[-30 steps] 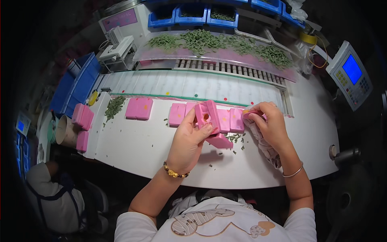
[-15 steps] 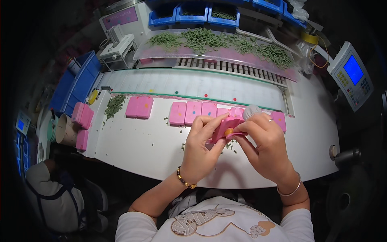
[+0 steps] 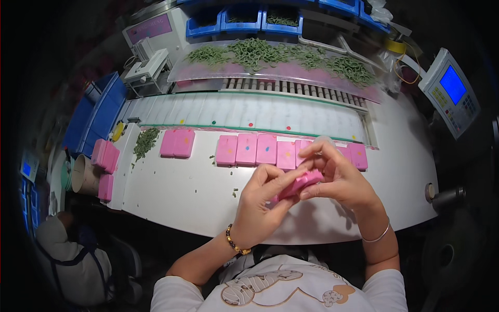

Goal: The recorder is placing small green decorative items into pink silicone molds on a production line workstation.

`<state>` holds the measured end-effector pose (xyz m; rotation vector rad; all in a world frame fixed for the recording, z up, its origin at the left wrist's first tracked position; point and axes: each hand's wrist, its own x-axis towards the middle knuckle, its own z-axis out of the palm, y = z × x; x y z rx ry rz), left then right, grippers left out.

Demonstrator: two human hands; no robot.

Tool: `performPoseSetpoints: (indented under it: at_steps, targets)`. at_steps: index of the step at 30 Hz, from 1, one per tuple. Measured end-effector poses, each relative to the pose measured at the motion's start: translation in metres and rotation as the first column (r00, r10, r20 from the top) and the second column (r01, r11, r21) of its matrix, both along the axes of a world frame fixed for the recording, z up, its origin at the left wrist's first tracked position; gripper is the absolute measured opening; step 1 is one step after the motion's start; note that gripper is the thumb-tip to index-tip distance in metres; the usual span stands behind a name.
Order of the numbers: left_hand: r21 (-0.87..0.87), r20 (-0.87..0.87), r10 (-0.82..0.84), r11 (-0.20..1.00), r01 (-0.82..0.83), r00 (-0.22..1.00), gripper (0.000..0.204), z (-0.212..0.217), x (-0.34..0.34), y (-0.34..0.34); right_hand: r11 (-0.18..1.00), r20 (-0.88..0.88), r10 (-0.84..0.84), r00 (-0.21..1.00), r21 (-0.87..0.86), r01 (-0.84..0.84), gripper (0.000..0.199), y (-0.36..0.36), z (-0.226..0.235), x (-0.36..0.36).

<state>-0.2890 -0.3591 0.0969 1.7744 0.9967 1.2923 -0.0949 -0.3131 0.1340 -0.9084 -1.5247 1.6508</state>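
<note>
Above the near side of the white table, both hands hold one pink rubber mould (image 3: 310, 180). My left hand (image 3: 255, 207) pinches its left end between thumb and fingers. On the other end, my right hand (image 3: 343, 179) has its thumb at the lower edge and its fingers curled over the top. The mould is tilted, and the fingers cover much of it; its inside cannot be seen. Just beyond my hands lies a row of pink moulds (image 3: 247, 150), some with coloured dots, partly hidden by my right hand. A pale rounded thing (image 3: 325, 139) peeks out behind that hand.
Two more moulds (image 3: 176, 143) lie left, beside green scraps (image 3: 146, 141). Others are stacked (image 3: 105, 156) at the table's left end. Beyond are a white conveyor strip (image 3: 234, 110), a clear tray (image 3: 197, 71) of green rings, blue bins (image 3: 240, 23) and a control panel (image 3: 453, 88).
The mould was bent apart with an orange-yellow piece showing in it; now that piece is out of sight. My right hand has turned and curled over the mould's top. The view has shifted slightly.
</note>
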Motion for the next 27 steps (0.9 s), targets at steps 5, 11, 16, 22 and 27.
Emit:
performPoseSetpoints:
  at_steps: [5,11,16,22,27]
  targets:
    - [-0.034,-0.049,-0.043,0.999,0.041,0.998,0.056,-0.005,0.000,-0.007,0.980,0.132,0.184,0.974,-0.100,-0.172,0.025,-0.006,-0.006,0.010]
    - [-0.246,0.089,-0.044,0.967,0.065,0.995,0.055,0.000,0.009,-0.010,0.878,0.373,-0.150,0.915,0.476,-0.050,0.028,-0.021,-0.019,0.006]
    - [-0.450,0.461,-0.024,0.855,0.258,0.887,0.058,0.012,0.010,-0.003,0.987,-0.052,-0.113,0.992,-0.117,0.107,0.017,-0.018,-0.026,0.011]
    - [-0.388,0.563,0.045,0.896,0.216,0.825,0.054,-0.001,0.015,0.011,0.914,-0.306,-0.390,0.869,-0.246,0.324,0.021,-0.013,-0.031,-0.019]
    - [0.209,0.035,0.141,0.967,-0.146,0.989,0.054,-0.012,0.019,0.011,0.886,-0.299,-0.463,0.835,-0.130,0.445,0.022,-0.009,-0.046,-0.020]
